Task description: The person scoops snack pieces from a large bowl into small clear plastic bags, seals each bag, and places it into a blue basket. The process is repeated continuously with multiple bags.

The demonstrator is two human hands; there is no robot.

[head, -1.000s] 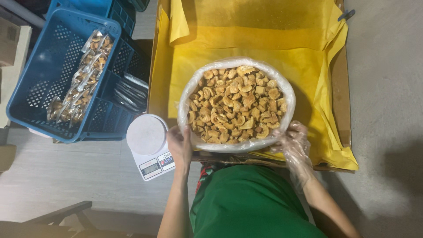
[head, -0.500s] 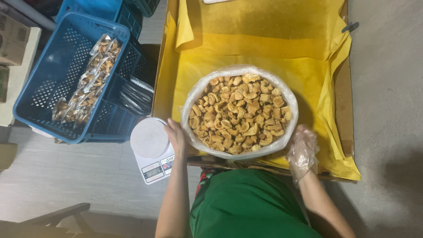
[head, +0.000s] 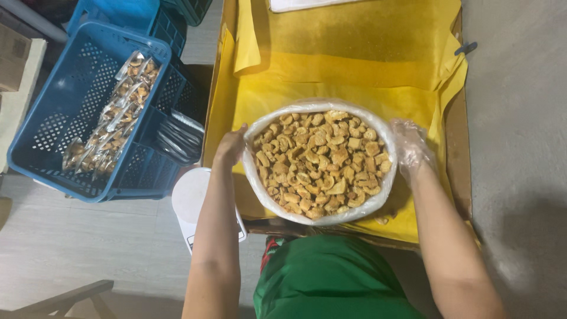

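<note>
A big clear plastic bag (head: pixel 319 106) rolled open and full of golden fried snack pieces (head: pixel 322 159) sits on a yellow sheet (head: pixel 348 65) lining a cardboard box. My bare left hand (head: pixel 230 147) presses against the bag's left side. My right hand (head: pixel 409 145), in a thin clear plastic glove, rests against the bag's right rim. Both hands flank the bag, fingers pointing away from me.
A blue perforated crate (head: pixel 65 112) at the left holds several small sealed packets of the same snack (head: pixel 109 124). A white kitchen scale (head: pixel 190 201) lies partly under my left forearm. A stack of empty silver pouches (head: pixel 180 136) leans beside the crate. Grey floor lies at the right.
Both hands have slid from the bag's near edge up along its sides toward the far half. My left forearm now covers much of the scale.
</note>
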